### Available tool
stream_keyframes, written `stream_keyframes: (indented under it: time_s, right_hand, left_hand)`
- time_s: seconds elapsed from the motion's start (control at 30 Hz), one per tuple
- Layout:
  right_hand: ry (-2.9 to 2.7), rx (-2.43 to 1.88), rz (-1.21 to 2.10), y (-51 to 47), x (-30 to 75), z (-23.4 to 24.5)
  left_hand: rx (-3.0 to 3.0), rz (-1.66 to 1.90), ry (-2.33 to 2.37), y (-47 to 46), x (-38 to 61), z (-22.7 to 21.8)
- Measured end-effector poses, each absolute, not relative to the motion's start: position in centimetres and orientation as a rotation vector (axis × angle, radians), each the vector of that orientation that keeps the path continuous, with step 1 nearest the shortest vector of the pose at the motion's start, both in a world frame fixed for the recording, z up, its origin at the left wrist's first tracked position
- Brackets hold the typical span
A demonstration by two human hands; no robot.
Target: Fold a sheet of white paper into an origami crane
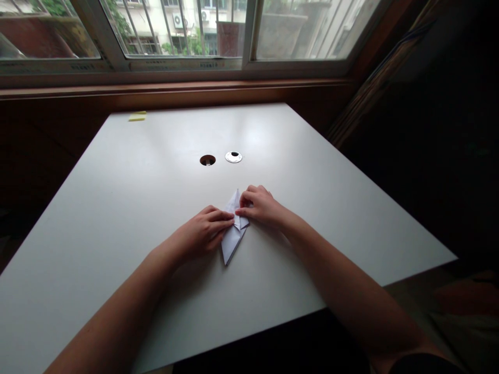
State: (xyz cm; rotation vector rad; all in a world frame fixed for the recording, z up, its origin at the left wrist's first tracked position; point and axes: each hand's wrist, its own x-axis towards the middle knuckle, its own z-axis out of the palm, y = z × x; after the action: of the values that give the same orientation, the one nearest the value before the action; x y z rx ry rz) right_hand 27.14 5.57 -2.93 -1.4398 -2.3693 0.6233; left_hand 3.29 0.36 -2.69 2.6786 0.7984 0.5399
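Note:
A piece of white folded paper [233,244], shaped like a long narrow diamond with layered flaps at its middle, lies on the table between my hands. My left hand [206,228] comes from the left, its fingertips pressing the paper down near the centre. From the other side, my right hand [259,205] curls its fingers in and pinches the paper's right edge by the middle flaps. The fingers hide part of the upper right side. One sharp tip points toward the window and the other toward me.
The white table [117,208] has a round cable hole [208,160] beyond the paper, with a silver ring cover [233,157] beside it. A yellow sticky-note pad [138,116] lies at the far left edge. Behind stands a barred window [183,31].

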Motion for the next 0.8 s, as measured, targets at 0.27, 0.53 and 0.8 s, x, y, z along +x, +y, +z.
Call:
stream_keyframes:
  time_s: [0.27,0.53,0.8]
  right_hand:
    - [-2.386,-1.4,0.646,5.52,27.34,-3.06]
    - [-2.394,-1.399,0.604,5.65,27.28,-3.26]
    - [-2.397,-1.382,0.584,5.75,27.31,-3.46]
  left_hand:
    - [2.641,0.582,0.729,0.8,2.93,-3.21]
    - [2.626,0.56,0.707,0.74,2.88,-2.91]
    - [2.501,0.658,0.691,1.11,2.64,-2.76]
